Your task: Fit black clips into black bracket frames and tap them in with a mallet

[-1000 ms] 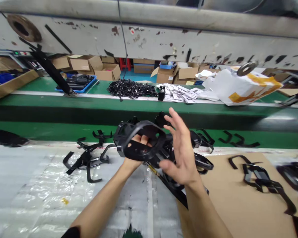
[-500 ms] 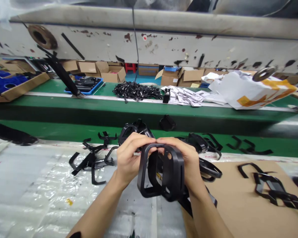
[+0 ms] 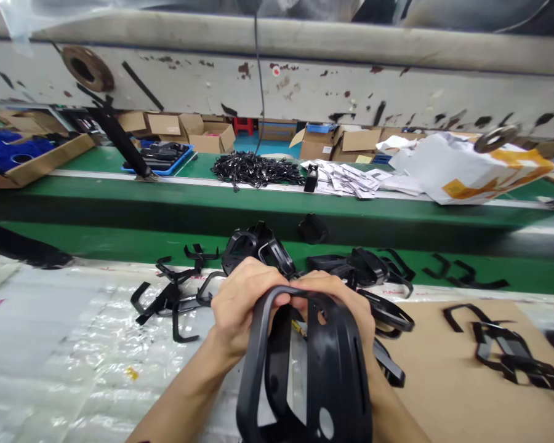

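Both hands grip a black moulded plastic frame close to the camera, its lower part cut off by the picture's bottom edge. My left hand wraps its upper left rim, and my right hand holds its upper right side. Just beyond the hands lie more black plastic frame parts and a tangle of black pieces. Several loose black plastic pieces rest on clear plastic sheeting to my left.
A cardboard sheet with black pieces lies to the right. Beyond a green conveyor are a heap of small black parts, a blue tray, papers, a white bag and cardboard boxes.
The frame, held in one hand and touched by the other a second ago, is now gripped in both hands. It has come nearer the camera and tilted, showing its flat face.
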Motion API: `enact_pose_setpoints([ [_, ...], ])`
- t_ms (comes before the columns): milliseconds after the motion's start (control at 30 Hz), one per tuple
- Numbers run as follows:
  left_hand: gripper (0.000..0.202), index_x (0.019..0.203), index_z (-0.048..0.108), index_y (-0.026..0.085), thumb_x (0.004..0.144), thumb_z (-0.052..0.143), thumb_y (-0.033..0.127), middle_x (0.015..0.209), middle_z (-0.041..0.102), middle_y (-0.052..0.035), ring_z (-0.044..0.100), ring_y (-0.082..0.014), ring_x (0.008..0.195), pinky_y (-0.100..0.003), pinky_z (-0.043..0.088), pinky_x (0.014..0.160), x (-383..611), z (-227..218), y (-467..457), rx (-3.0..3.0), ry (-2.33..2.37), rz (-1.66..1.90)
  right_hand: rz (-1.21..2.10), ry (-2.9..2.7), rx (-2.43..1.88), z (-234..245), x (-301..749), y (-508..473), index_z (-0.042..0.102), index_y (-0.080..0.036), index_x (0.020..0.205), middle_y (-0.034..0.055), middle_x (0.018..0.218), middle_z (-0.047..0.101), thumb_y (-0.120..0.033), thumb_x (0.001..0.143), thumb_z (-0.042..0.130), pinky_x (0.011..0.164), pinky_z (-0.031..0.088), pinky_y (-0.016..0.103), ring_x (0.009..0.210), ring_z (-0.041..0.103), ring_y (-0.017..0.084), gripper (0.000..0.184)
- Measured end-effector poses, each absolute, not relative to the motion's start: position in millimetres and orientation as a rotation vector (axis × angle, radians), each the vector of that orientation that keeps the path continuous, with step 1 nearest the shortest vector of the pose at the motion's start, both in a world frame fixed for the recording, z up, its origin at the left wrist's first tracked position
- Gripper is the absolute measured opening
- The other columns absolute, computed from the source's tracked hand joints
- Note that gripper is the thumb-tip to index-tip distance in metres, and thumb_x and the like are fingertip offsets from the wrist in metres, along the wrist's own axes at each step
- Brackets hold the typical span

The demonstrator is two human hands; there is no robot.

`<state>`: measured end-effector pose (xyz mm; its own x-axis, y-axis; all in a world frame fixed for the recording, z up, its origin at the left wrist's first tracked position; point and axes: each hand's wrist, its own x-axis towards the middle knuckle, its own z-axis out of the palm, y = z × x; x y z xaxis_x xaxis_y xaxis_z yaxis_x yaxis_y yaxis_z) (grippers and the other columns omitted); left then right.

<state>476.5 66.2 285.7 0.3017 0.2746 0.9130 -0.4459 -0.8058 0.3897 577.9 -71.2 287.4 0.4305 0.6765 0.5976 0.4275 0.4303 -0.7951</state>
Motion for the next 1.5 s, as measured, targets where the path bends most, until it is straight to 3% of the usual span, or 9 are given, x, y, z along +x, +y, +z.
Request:
enact_pose_setpoints([
  [167, 0.007, 0.104, 0.071, 0.014, 0.102, 0.067, 0.019, 0.085, 0.072, -0.0057, 0.065, -0.0159, 0.075, -0.03, 0.053, 0.068, 475.4, 287.0, 65.6, 1.934, -0.14, 1.475, 0.12, -1.227, -1.221, 297.5, 574.2, -75.2, 0.074, -0.026, 0.12, 0.0002, 0.107, 0.077, -0.006, 0.097, 0.072, 0.09, 0.057, 0.028, 0.098, 0.073, 0.017, 0.031],
  [433, 0.021, 0.099, 0.068, 0.022, 0.108, 0.055, 0.036, 0.09, 0.07, -0.0031, 0.067, -0.0171, 0.084, -0.03, 0.057, 0.077, 480.6, 279.8, 60.2, 1.646, 0.051, 1.061, 0.146, -1.204, -1.326, 303.7, 580.6, -73.3, 0.072, -0.027, 0.114, -0.0015, 0.099, 0.075, -0.013, 0.094, 0.076, 0.081, 0.058, 0.026, 0.089, 0.071, 0.015, 0.025],
  [567, 0.014, 0.099, 0.065, 0.024, 0.105, 0.059, 0.035, 0.096, 0.072, -0.0052, 0.071, -0.0219, 0.087, -0.037, 0.064, 0.08, 480.3, 278.0, 62.3, 1.722, 0.106, 0.869, 0.14, -1.089, -1.395, 305.1, 574.9, -73.4, 0.072, -0.024, 0.106, -0.0021, 0.09, 0.075, -0.017, 0.093, 0.077, 0.068, 0.059, 0.023, 0.072, 0.069, 0.012, 0.016],
  [700, 0.021, 0.102, 0.067, 0.025, 0.106, 0.056, 0.043, 0.095, 0.073, -0.0064, 0.073, -0.0255, 0.088, -0.043, 0.066, 0.078, 483.7, 273.5, 61.2, 1.828, 0.086, 0.924, 0.104, -1.093, -1.432, 309.8, 574.9, -75.7, 0.072, -0.023, 0.105, -0.0021, 0.088, 0.076, -0.017, 0.094, 0.075, 0.064, 0.06, 0.023, 0.066, 0.068, 0.011, 0.013],
  [833, 0.026, 0.11, 0.07, 0.024, 0.111, 0.048, 0.038, 0.095, 0.074, -0.0039, 0.071, -0.0171, 0.083, -0.03, 0.061, 0.072, 485.7, 271.1, 60.4, 1.841, 0.157, 1.235, 0.058, -1.234, -1.464, 310.6, 583.9, -75.7, 0.072, -0.025, 0.114, -0.0002, 0.106, 0.079, -0.013, 0.1, 0.066, 0.082, 0.061, 0.026, 0.092, 0.075, 0.015, 0.019],
  [1000, 0.028, 0.121, 0.073, 0.02, 0.107, 0.058, 0.04, 0.104, 0.077, -0.0075, 0.071, -0.0196, 0.093, -0.034, 0.059, 0.084, 482.4, 272.0, 73.9, 2.085, 0.031, 1.513, 0.062, -1.344, -1.405, 304.2, 593.1, -73.0, 0.07, -0.026, 0.127, 0.0005, 0.123, 0.078, -0.011, 0.101, 0.069, 0.098, 0.059, 0.027, 0.111, 0.074, 0.016, 0.03],
  [1300, 0.041, 0.136, 0.066, 0.021, 0.099, 0.073, 0.035, 0.114, 0.073, -0.0087, 0.069, -0.0182, 0.095, -0.028, 0.06, 0.078, 478.9, 274.0, 88.0, 2.254, 0.005, 1.542, 0.041, -1.124, -1.529, 299.9, 598.9, -71.4, 0.077, -0.026, 0.111, 0.0029, 0.107, 0.082, -0.023, 0.1, 0.072, 0.088, 0.064, 0.034, 0.091, 0.079, 0.022, 0.013],
  [1433, 0.039, 0.132, 0.069, 0.025, 0.094, 0.077, 0.026, 0.124, 0.067, -0.0113, 0.066, -0.0232, 0.111, -0.034, 0.06, 0.086, 473.1, 287.8, 89.6, 2.348, -0.054, 1.469, 0.07, -0.975, -1.55, 296.9, 601.0, -68.0, 0.077, -0.025, 0.106, 0.0016, 0.098, 0.081, -0.025, 0.095, 0.076, 0.075, 0.064, 0.029, 0.081, 0.077, 0.019, 0.01],
  [1500, 0.032, 0.123, 0.072, 0.025, 0.092, 0.078, 0.022, 0.136, 0.063, -0.0138, 0.06, -0.0291, 0.127, -0.043, 0.058, 0.098, 465.6, 301.4, 87.5, 2.423, -0.122, 1.294, 0.14, -0.889, -1.555, 297.2, 605.1, -65.1, 0.077, -0.023, 0.101, 0.0016, 0.092, 0.08, -0.031, 0.093, 0.078, 0.066, 0.062, 0.026, 0.074, 0.075, 0.018, 0.011],
])
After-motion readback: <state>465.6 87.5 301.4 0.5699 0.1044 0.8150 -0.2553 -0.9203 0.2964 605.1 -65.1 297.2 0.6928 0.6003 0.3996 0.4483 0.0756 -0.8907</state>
